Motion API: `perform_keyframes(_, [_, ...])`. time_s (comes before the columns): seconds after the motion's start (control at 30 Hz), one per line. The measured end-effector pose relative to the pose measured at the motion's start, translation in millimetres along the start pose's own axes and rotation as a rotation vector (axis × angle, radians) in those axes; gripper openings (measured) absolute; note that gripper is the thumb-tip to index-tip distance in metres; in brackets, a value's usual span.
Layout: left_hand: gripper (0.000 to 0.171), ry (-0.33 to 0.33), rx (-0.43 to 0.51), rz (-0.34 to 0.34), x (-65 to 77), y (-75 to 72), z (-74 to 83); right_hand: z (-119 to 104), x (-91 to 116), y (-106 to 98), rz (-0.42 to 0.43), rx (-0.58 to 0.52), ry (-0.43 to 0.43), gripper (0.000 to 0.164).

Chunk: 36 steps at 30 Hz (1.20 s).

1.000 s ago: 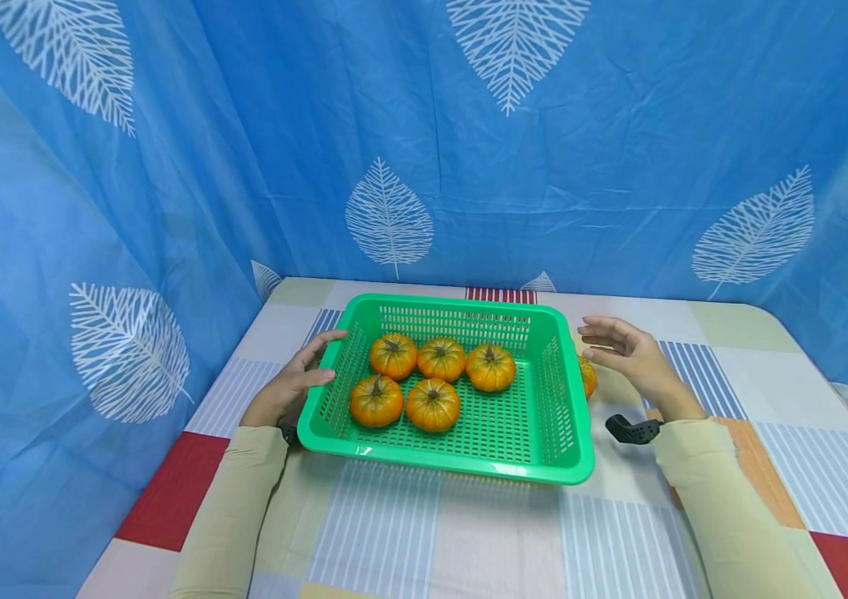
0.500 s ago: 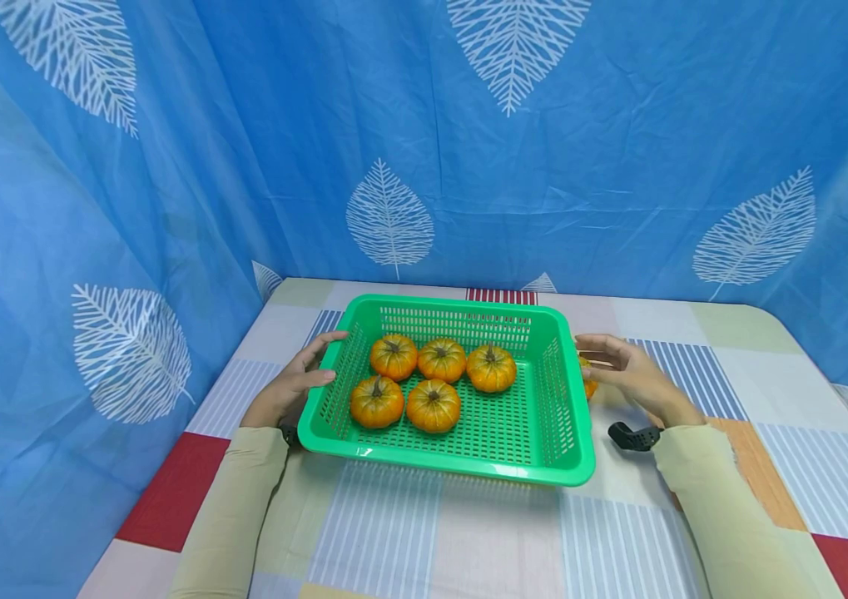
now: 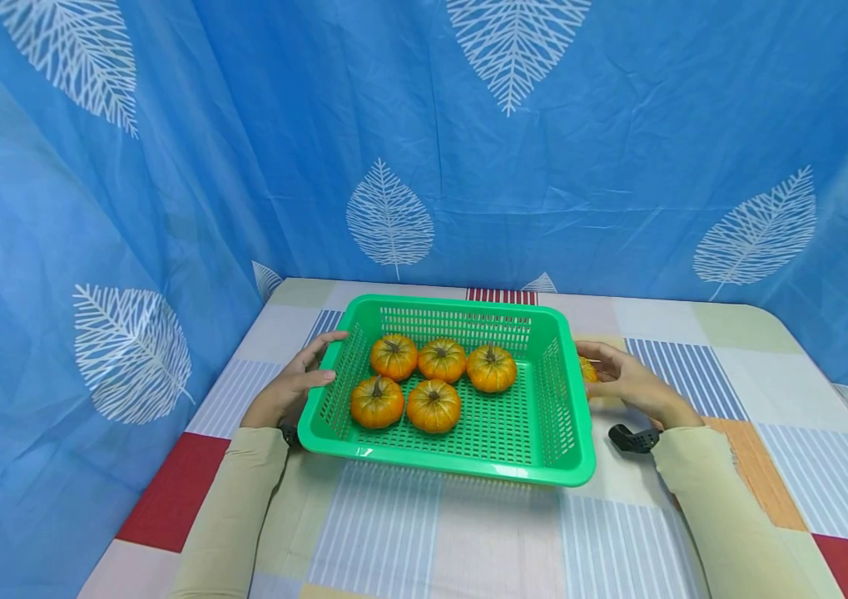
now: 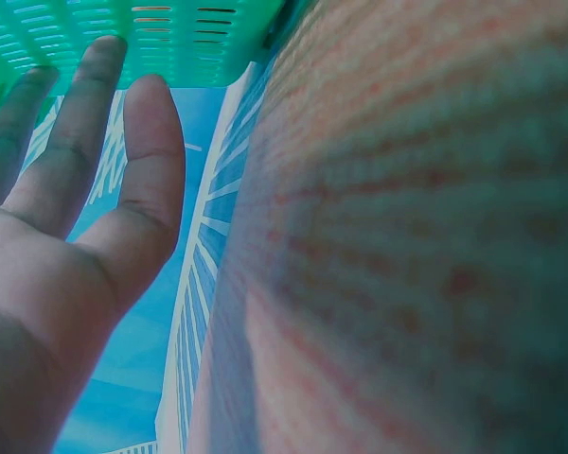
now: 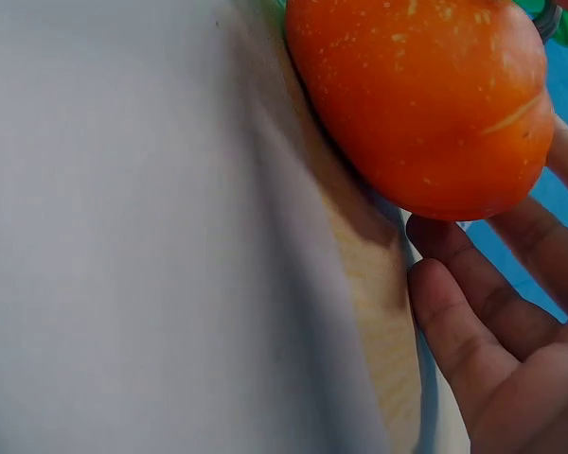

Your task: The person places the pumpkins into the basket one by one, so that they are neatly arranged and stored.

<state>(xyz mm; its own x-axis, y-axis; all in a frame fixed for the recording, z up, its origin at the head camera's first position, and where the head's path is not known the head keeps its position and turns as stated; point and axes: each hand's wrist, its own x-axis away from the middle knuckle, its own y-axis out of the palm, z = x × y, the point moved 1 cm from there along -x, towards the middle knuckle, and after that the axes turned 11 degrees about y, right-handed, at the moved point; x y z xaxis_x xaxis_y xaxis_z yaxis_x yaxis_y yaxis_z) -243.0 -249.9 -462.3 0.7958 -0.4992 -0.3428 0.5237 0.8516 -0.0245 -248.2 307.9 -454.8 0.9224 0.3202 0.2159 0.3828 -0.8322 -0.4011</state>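
A green plastic basket (image 3: 468,472) stands on the table with several small orange pumpkins (image 3: 433,406) inside, grouped at its left and middle. My left hand (image 3: 292,384) is at the basket's left side, fingers extended; in the left wrist view, fingertips (image 4: 150,99) meet or nearly meet the slotted wall (image 4: 170,47). Just outside the basket's right wall, my right hand (image 3: 635,384) grips another pumpkin (image 3: 587,370), partly hidden by the rim and the fingers. The right wrist view shows this pumpkin (image 5: 426,104) large, with fingers (image 5: 464,274) curled beneath and behind it.
A checked, striped tablecloth (image 3: 498,541) covers the table. Blue curtains (image 3: 581,166) with white leaf prints hang behind and along the left and right. A black wrist device (image 3: 632,438) sits at the right wrist.
My right hand has come down and inward around the pumpkin beside the basket, its fingers closing about it. The left hand, the basket and the pumpkins inside have stayed put.
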Motion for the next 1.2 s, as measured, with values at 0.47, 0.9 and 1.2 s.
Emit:
perform_keyframes(0.47, [0.052,-0.004,-0.035,0.01,0.9,0.3,0.9,2.3,-2.6,0.4,-0.05,-0.027,0.028,0.087])
perform_keyframes(0.9, [0.051,0.002,-0.027,0.005,0.7,0.2,2.0,0.2,0.9,-1.8,0.001,0.019,0.05,0.084])
perform_keyframes(1.2, [0.051,0.014,-0.014,-0.004,1.2,0.0,2.9,-0.8,6.2,-7.0,0.036,0.015,0.057,0.084])
